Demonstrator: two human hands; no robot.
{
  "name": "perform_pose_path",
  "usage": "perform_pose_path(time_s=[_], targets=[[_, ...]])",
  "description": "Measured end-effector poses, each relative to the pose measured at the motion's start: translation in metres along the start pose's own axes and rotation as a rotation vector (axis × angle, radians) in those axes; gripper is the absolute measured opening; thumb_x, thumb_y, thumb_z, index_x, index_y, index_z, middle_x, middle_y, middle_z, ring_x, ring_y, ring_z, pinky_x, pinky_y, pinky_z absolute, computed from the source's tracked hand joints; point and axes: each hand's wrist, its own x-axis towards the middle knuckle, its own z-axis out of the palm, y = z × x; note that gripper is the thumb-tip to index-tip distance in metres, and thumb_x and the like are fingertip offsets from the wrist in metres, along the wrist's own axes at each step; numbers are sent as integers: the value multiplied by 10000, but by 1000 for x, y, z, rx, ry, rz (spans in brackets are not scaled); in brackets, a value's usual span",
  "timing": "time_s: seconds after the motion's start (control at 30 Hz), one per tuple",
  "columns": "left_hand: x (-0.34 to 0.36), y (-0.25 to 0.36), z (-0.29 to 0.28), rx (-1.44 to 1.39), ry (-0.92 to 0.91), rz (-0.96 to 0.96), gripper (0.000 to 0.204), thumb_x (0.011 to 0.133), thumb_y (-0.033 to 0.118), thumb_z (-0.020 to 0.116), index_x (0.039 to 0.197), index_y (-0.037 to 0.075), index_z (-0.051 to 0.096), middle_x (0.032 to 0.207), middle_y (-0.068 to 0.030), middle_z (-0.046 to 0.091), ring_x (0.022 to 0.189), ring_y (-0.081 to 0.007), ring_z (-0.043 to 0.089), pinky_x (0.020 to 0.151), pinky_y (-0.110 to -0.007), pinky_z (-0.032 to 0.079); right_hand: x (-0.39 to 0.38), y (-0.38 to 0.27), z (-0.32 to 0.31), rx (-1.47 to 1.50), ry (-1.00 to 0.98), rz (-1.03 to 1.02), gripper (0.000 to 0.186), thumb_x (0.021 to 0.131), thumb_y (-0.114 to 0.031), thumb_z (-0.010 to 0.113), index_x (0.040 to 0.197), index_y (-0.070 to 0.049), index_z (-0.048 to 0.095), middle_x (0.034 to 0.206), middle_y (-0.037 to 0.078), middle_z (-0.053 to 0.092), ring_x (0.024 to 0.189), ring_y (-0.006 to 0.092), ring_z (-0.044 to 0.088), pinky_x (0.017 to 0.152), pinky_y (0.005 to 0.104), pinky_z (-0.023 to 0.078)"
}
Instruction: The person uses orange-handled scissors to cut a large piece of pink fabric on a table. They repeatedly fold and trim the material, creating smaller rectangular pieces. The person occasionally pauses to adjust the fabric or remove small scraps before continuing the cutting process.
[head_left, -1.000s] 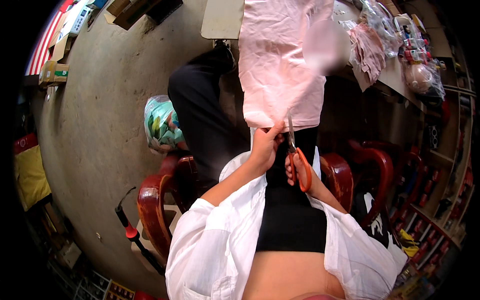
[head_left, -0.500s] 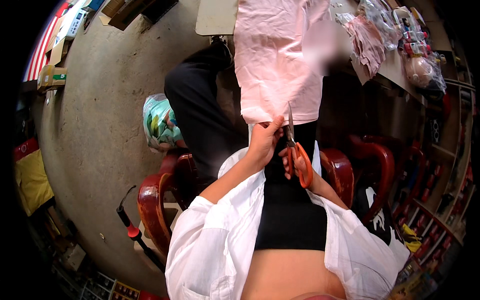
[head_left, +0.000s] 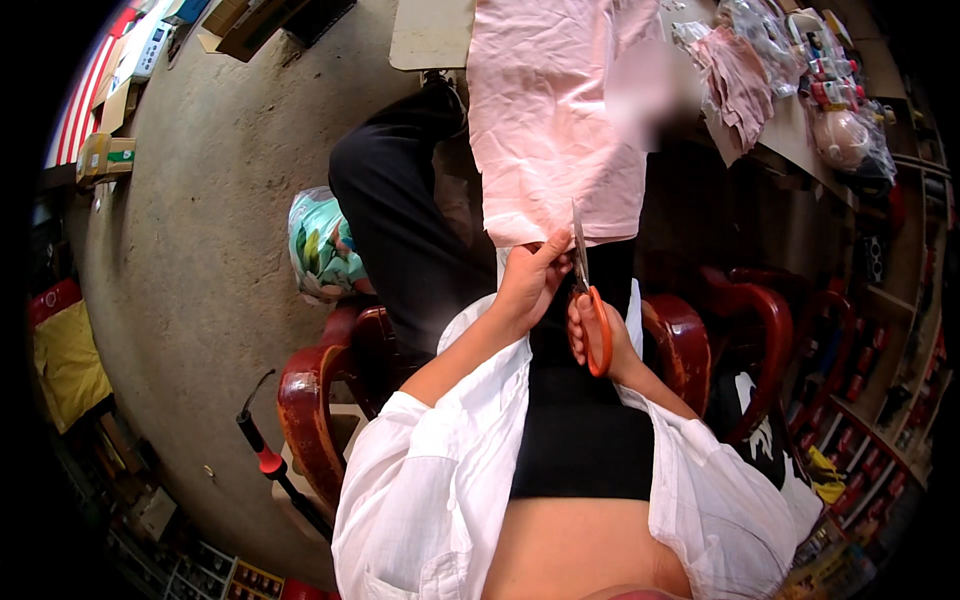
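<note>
A long piece of wrinkled pink fabric (head_left: 535, 110) hangs over a pale board (head_left: 428, 35) toward my lap. My left hand (head_left: 530, 280) pinches its near edge between thumb and fingers. Just right of that thumb, orange-handled scissors (head_left: 595, 335) point forward, their metal blades at the fabric's edge; whether the blades are cutting is hard to tell. My right hand (head_left: 590, 330) is closed on the scissor handles.
Red wooden chair arms (head_left: 310, 385) flank me. On the concrete floor (head_left: 210, 250) are a floral bag (head_left: 315, 240) and a black-and-red tool (head_left: 268, 462). Cardboard boxes (head_left: 100, 155) stand far left. Plastic bags (head_left: 755, 40) and pink cloth (head_left: 735, 90) lie at upper right. Shelving (head_left: 880, 380) runs along the right.
The fabric appears slightly higher and further left than a second ago. My hands still grip fabric and scissors, with the right hand and scissors shifted slightly.
</note>
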Motion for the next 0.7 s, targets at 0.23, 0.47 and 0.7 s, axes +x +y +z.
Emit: perform_pose_path(time_s=[0.23, 0.47, 0.7], targets=[[1, -2, -5, -4, 31, -4, 128, 864, 159, 655, 895, 52, 593, 782, 7, 570, 648, -84, 453, 623, -222, 385, -5, -2, 3, -135, 8, -34, 440, 923, -511, 457, 751, -110, 401, 544, -36, 388, 395, 70, 403, 356, 204, 352], [-8, 1, 3, 72, 54, -26, 154, 861, 176, 656, 905, 57, 568, 757, 3, 547, 638, -96, 457, 592, -239, 384, 2, -2, -3, 109, 4, -26, 389, 941, -448, 459, 963, -60, 485, 679, -22, 443, 504, 68, 442, 430, 205, 395], [-11, 1, -3, 61, -66, -61, 199, 865, 185, 648, 978, 74, 529, 778, 1, 539, 644, -106, 455, 553, -269, 363, 9, -15, -13, -193, -102, -145, 605, 900, -590, 413, 1187, -59, 442, 904, 18, 436, 784, 102, 468, 629, 247, 459]])
